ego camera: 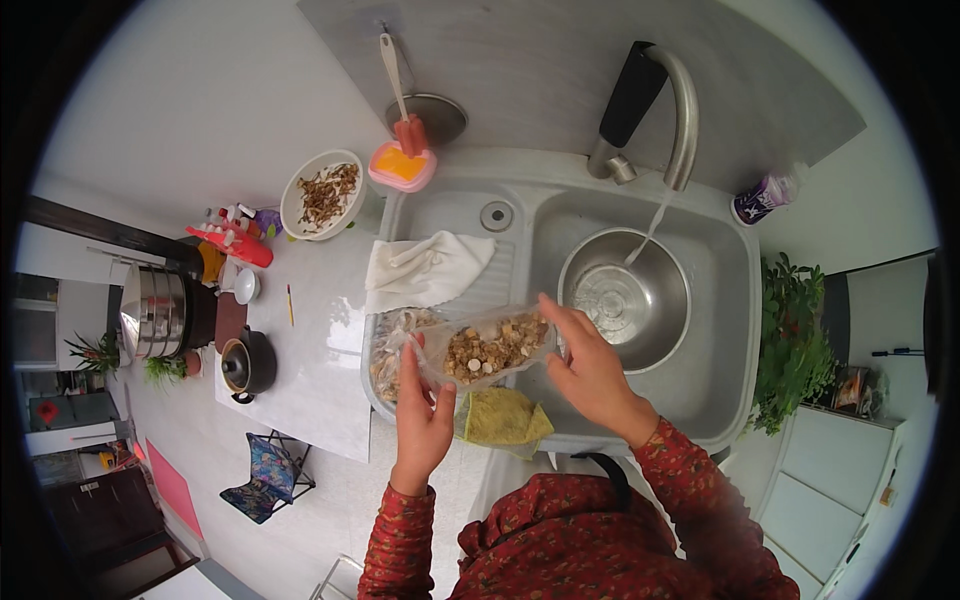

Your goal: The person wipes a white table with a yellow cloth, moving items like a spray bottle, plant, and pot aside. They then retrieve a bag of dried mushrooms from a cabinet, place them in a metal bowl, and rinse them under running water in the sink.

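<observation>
Between my two hands is a clear plastic bag [491, 349] of small brown and pale dried chunks. My left hand [424, 416] grips its left end, fingers pointing up. At the bag's other end, my right hand [592, 367] holds the plastic with thumb and fingers. The bag lies level over the drainboard [506, 281]. Partly behind it is another clear bag [394, 356] of pale dried pieces. To the right, a steel pot [624, 300] sits in the sink basin [716, 330], with water running into it from the faucet [682, 127].
A white cloth [427, 266] lies on the drainboard, and a yellow-green cloth [506, 420] hangs over the sink's front edge. Left of the sink are a white bowl [352, 217] of dried brown strips, a pink soap dish [420, 176] and a dark lidded pot [260, 360]. A folding stool [270, 472] stands below.
</observation>
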Demonstrator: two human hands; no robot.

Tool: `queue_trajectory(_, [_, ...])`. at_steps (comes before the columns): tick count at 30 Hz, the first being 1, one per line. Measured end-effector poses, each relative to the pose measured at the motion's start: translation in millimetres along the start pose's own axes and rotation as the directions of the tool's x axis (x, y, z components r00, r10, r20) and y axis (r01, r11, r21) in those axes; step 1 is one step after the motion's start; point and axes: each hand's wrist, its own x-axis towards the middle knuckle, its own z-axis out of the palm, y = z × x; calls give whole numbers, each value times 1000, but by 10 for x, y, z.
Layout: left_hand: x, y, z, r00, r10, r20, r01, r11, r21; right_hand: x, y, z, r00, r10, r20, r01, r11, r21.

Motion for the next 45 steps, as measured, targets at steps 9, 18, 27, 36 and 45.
queue_trajectory(9, [-57,52,42,999,-37,18,37,999,-1,-17,-39,135,910,-403,-96,347,868,-354])
queue_trajectory(18, [-9,-39,11,998,-49,-25,50,998,34,-63,151,182,987,-159,21,142,807,-573])
queue_trajectory(27, [7,-39,-12,1000,16,23,-17,998,60,-43,858,355,975,165,-148,-137,974,179])
queue_trajectory(36, [144,307,-57,966,76,248,-50,993,-111,94,1649,1045,951,309,-29,-229,761,607])
queue_trajectory(45, [245,654,104,908,25,418,197,855,-480,-140,1684,617,891,404,207,-394,464,793])
